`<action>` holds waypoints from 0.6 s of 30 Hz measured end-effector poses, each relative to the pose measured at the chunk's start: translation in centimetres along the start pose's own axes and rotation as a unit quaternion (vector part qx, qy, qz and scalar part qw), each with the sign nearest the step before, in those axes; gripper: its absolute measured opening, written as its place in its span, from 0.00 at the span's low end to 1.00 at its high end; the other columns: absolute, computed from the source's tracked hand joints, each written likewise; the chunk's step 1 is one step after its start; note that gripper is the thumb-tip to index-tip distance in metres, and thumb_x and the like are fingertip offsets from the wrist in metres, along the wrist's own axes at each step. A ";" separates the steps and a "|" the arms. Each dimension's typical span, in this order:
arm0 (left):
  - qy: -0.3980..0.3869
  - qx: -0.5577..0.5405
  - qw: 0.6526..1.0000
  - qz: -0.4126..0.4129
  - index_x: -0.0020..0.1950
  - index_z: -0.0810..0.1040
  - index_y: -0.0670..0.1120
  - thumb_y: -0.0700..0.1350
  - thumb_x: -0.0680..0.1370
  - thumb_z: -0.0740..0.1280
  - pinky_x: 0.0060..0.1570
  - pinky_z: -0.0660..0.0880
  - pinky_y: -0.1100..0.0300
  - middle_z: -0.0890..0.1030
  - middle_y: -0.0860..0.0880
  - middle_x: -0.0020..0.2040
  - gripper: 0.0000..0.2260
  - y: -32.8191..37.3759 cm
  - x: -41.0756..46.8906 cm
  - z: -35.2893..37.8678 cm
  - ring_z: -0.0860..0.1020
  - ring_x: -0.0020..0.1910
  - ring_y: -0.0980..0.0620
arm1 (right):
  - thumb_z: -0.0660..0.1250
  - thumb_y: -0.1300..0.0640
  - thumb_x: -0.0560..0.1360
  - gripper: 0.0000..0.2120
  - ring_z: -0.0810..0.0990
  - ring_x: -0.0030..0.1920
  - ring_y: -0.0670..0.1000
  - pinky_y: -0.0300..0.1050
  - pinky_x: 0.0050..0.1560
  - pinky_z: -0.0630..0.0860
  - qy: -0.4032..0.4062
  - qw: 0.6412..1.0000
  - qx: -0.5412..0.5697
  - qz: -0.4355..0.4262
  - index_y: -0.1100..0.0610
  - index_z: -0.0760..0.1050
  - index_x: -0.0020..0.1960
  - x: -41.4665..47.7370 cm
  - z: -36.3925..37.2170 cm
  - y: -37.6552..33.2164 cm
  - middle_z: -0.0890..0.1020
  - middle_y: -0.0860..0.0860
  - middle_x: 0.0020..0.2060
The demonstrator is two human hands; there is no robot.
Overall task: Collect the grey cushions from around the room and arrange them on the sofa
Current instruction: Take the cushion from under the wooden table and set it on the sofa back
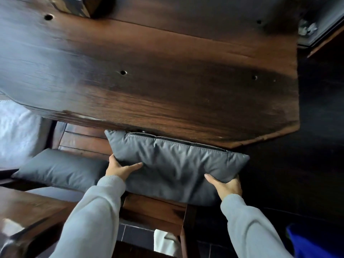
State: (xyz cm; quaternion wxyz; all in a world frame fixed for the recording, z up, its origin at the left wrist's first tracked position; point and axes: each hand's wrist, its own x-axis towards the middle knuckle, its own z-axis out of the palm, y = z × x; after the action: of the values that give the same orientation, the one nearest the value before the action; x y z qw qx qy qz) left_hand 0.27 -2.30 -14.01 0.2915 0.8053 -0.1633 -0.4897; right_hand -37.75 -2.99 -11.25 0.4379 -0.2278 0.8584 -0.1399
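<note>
A grey cushion (pixel 173 164) with a zip along its top edge lies partly under the near edge of a dark wooden table (pixel 167 71). My left hand (pixel 121 167) grips its left end, thumb on top. My right hand (pixel 226 186) grips its lower right corner. Its bottom edge rests on a wooden chair (pixel 158 207). A second grey cushion (pixel 61 168) lies on a wooden seat to the left, untouched.
The big dark table fills the upper view, with a wooden box (pixel 74 4) at its far edge. White fabric (pixel 16 131) sits at the left. A wooden surface (pixel 28 211) is at lower left, a blue object (pixel 314 243) at lower right, dark tiled floor below.
</note>
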 end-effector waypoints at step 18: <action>-0.005 -0.281 0.957 0.071 0.74 0.72 0.52 0.78 0.72 0.57 0.60 0.76 0.43 0.77 0.47 0.63 0.41 14.7 -23.5 -27.5 0.75 0.63 0.42 | 0.80 0.33 0.65 0.43 0.78 0.69 0.59 0.45 0.65 0.69 -0.014 0.944 0.174 -0.280 0.53 0.76 0.73 -33.3 -7.7 -12.8 0.81 0.55 0.69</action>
State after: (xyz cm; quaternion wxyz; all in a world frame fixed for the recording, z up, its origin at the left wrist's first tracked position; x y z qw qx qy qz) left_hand 13.95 7.75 21.17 0.5392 0.6747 -0.0773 -0.4982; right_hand -23.49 3.47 21.73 0.4258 -0.3811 0.7164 -0.4003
